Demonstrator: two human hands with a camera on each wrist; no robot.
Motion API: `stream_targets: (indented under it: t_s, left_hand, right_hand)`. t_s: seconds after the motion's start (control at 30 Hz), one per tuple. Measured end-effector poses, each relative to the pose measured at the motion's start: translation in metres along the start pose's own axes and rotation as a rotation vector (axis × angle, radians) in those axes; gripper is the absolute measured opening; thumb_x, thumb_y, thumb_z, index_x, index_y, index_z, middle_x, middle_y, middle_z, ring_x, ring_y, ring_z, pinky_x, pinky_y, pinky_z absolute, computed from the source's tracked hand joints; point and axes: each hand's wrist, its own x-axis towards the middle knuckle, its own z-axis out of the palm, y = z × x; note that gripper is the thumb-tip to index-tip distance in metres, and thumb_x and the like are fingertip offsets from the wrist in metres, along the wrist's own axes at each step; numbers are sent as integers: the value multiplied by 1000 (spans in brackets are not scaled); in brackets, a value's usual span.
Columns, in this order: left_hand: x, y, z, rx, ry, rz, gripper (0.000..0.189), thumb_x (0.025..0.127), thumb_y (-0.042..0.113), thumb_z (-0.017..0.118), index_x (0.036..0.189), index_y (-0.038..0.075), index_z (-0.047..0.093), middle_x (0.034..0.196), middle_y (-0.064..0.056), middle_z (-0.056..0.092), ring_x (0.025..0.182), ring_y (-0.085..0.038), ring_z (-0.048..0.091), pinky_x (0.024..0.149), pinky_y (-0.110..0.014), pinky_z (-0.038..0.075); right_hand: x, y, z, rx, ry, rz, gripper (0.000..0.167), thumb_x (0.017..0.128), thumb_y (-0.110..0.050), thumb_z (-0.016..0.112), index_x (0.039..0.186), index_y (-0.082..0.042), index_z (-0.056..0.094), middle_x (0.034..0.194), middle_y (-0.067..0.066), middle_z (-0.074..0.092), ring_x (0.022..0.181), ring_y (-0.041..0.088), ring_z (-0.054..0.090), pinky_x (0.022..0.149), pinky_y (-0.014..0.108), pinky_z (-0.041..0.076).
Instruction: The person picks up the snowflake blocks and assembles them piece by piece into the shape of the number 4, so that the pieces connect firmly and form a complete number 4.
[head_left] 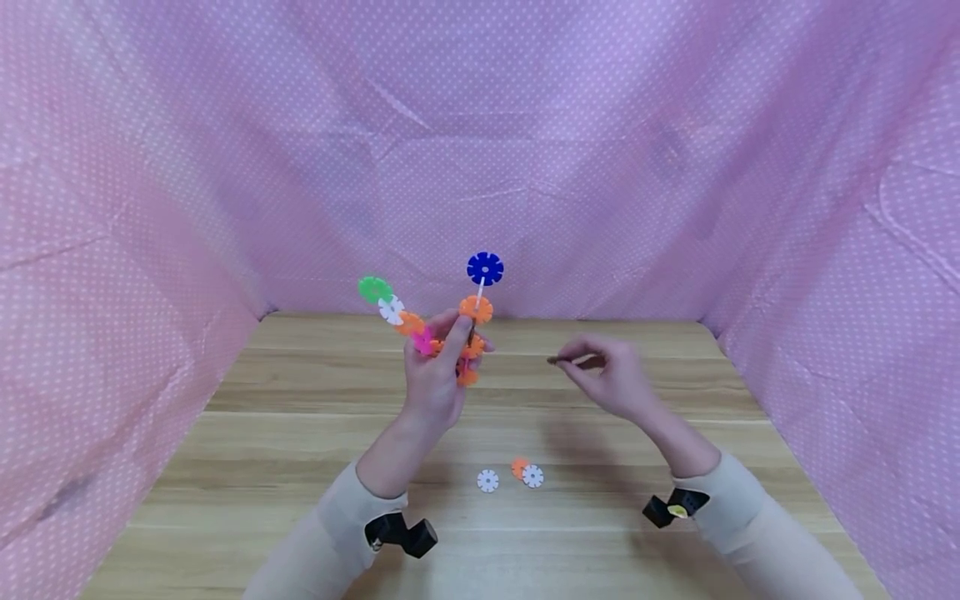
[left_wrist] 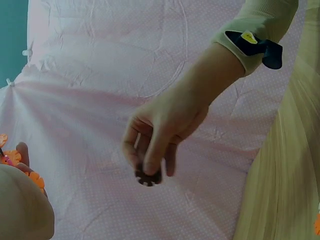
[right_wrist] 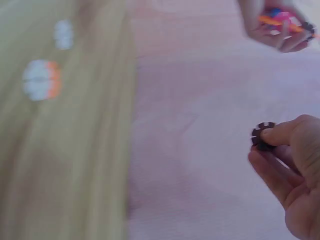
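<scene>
My left hand (head_left: 435,383) grips a linked build of notched plastic discs above the table. From it a chain with a pink disc (head_left: 423,340), an orange one, a white one (head_left: 391,310) and a green disc (head_left: 374,289) slants up to the left. A blue disc (head_left: 485,268) tops the upright branch, over an orange disc (head_left: 476,309). Fingers hide part of the middle. Apart from it on the right, my right hand (head_left: 611,379) pinches a single dark brown notched disc (right_wrist: 262,135) between thumb and fingers, seen nearly edge-on in the head view.
On the wooden table (head_left: 300,500) near the front lie a white disc (head_left: 488,481) and, right of it, another white disc (head_left: 532,476) overlapping an orange disc (head_left: 519,467). Pink dotted cloth (head_left: 480,150) encloses the table at the back and both sides.
</scene>
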Motion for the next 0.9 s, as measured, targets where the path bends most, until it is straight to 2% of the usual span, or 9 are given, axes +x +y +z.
stream_targets:
  t_s: [0.1,0.2,0.43,0.63,0.9]
  left_hand:
    - [0,0,0,-7,6,-10,14,94,37,83,103,27,80,93,8,76,73,-8,77,59,-11,58]
    - [1,-1,0,-16,13,-19,17,92,39,84,103,27,80,92,8,76,72,-8,76,60,-11,58]
    - [1,-1,2,-6,13,-39,9,96,33,82,101,25,80,91,7,75,73,-8,76,58,-11,55]
    - [1,-2,2,-5,16,-20,2,99,28,78,100,27,80,90,8,76,72,-7,76,57,-12,56]
    - [1,-2,3,-1,26,-21,17,89,40,86,98,27,82,86,9,76,71,-7,76,56,-12,56]
  right_hand:
    - [14,-14,-7,36,114,-57,22,80,17,82,91,-1,78,85,13,80,80,0,75,68,18,66]
    - [25,-27,-11,80,156,-89,22,79,18,83,90,0,77,84,15,79,81,-7,73,70,15,65]
    - [43,-52,-6,164,164,-150,20,80,18,82,91,2,77,89,19,81,88,-5,76,76,20,67]
    - [52,-64,-2,214,175,-203,21,78,22,80,90,5,76,88,21,79,88,-3,76,77,22,68]
    - [58,-74,1,196,204,-263,21,78,20,81,90,4,77,87,19,79,88,-2,76,78,22,68]
